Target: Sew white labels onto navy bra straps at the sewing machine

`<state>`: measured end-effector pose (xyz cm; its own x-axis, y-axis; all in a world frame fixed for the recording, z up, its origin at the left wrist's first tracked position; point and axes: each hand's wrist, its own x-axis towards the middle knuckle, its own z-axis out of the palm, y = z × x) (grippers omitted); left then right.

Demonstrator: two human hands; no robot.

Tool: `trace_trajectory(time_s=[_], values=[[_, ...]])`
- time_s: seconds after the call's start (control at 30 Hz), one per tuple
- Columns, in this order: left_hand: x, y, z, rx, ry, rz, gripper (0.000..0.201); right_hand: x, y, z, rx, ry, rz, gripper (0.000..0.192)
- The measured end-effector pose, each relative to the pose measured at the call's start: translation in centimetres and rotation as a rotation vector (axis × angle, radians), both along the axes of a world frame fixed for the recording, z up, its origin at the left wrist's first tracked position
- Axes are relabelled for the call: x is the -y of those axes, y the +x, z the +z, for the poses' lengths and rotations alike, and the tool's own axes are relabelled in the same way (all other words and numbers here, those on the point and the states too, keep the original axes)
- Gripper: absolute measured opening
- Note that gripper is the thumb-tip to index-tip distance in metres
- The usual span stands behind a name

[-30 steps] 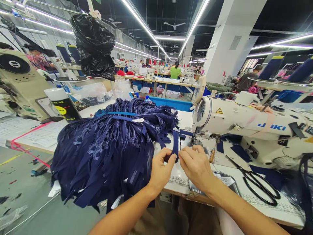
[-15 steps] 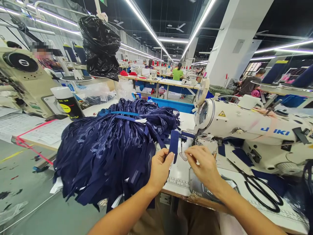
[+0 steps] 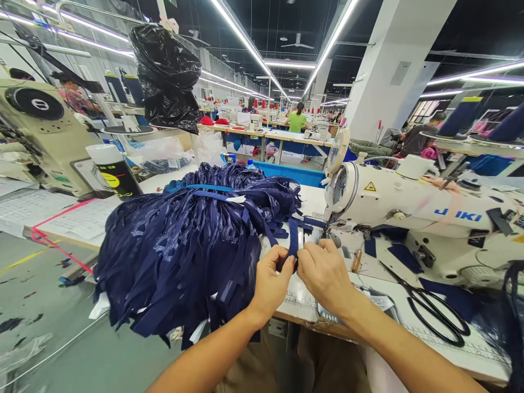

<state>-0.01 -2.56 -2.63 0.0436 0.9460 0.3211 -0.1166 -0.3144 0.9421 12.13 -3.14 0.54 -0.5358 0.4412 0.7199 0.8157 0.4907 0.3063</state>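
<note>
The left hand (image 3: 270,281) pinches a navy strip (image 3: 293,236) over the desk (image 3: 298,287), right of a large bundle (image 3: 184,251); the right hand (image 3: 323,275) meets it, finger grip unclear. This strip appears mid-handling; the bundle's progress doesn't show.

Left on the table (image 3: 297,300), a heap of fabric strips (image 3: 184,234) overhangs the front edge, a spray can (image 3: 115,177) behind its left end; rightward stands a sewing machine (image 3: 405,191), scissors (image 3: 416,295) before it near that edge.

Large sewing workshop, sewing machine (image 3: 409,191) up front, thread cones (image 3: 456,119), rows of worktables (image 3: 282,134), strip lights (image 3: 290,64)
</note>
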Motion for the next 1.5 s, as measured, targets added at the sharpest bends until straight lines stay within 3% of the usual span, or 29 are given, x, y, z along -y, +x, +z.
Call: trace_trajectory(time_s=[0.13,0.3,0.4,0.5,0.57,0.63,0.73,0.87,1.07,1.27,1.5], values=[[0.0,-0.1,0.2,-0.033,-0.021,-0.014,0.015,1.5,-0.6,-0.4,-0.093,-0.029,0.066,0.028],[-0.6,-0.2,0.3,0.090,-0.168,-0.028,0.017,3.9,-0.9,-0.7,-0.153,-0.350,0.320,0.024],[-0.4,-0.1,0.5,0.195,-0.228,-0.119,0.017,3.0,0.2,-0.5,-0.504,-0.551,0.244,0.020],[0.0,-0.1,0.8,0.250,-0.293,-0.183,0.019,1.0,1.4,-0.3,-0.902,-0.853,0.142,0.026],[0.1,-0.1,0.9,0.231,-0.296,-0.197,0.020,0.1,1.6,-0.2,-1.044,-1.027,0.161,0.032],[0.2,-0.2,1.1,0.200,-0.286,-0.200,0.019,-0.4,1.2,-0.1,-1.140,-1.100,0.207,0.034],[0.0,-0.3,1.3,0.158,-0.280,-0.203,0.017,-0.3,0.4,0.2,-1.208,-1.072,0.219,0.035],[-0.1,-0.3,1.3,0.133,-0.283,-0.221,0.014,0.1,0.0,0.4,-1.146,-0.959,0.183,0.034],[0.0,-0.1,1.4,0.086,-0.247,-0.204,0.009,0.1,0.3,0.0,-1.188,-1.019,0.174,0.034],[0.1,0.0,1.6,0.075,-0.252,-0.193,0.009,0.3,0.1,-0.3,-1.119,-0.892,0.162,0.034],[-0.1,-0.1,1.4,0.082,-0.280,-0.225,0.008,-0.1,0.3,-0.5,-1.167,-0.974,0.165,0.034]])
